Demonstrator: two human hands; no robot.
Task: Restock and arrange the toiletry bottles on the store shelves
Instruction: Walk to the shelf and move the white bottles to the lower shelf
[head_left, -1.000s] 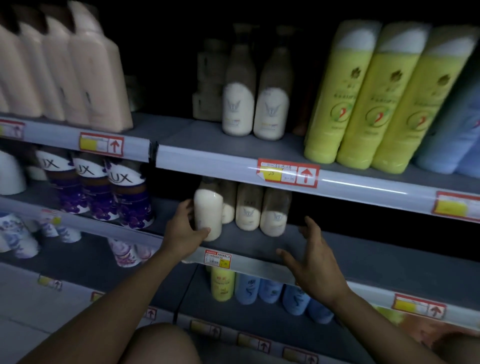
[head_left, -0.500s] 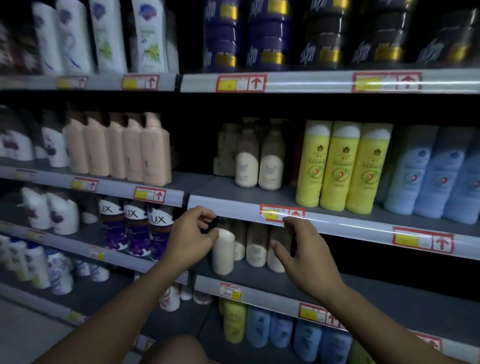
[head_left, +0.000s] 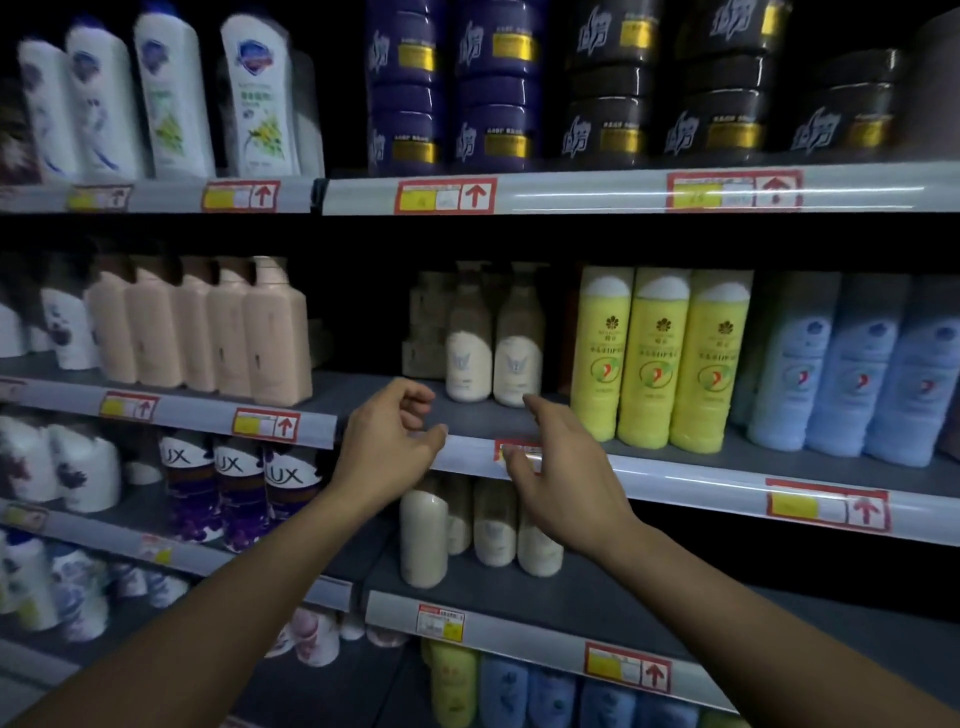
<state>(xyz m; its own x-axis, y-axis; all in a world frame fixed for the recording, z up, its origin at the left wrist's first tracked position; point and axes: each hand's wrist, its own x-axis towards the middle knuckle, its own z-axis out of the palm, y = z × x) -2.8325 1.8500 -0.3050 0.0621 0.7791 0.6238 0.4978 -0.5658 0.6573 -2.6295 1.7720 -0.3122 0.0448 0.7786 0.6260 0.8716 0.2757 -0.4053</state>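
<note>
Left forearm extends up from the lower left. The left hand (head_left: 387, 441) is raised in front of the middle shelf edge (head_left: 675, 480), palm turned right, fingers curled loosely with the thumb apart from them; it grips nothing. It hovers just left of the cream bottles, not touching them.

Right forearm extends up from the lower right. The right hand (head_left: 563, 478) is held in front of the same shelf edge, covering part of a red-bordered price tag (head_left: 511, 448). Its fingers are spread and slightly bent, with the index fingertip reaching close to the base of the right-hand cream bottle; contact cannot be confirmed. The hand holds nothing.

The two cream bottles (head_left: 493, 358) stand upright and side by side on the middle shelf, set back from the edge, between the pink bottles (head_left: 249, 332) at left and the yellow bottles (head_left: 660, 358) at right. Each has a pale lower body, a darker tan neck and a faint emblem on the label. Similar cream bottles (head_left: 423, 535) stand one shelf below, beneath both hands.
</note>
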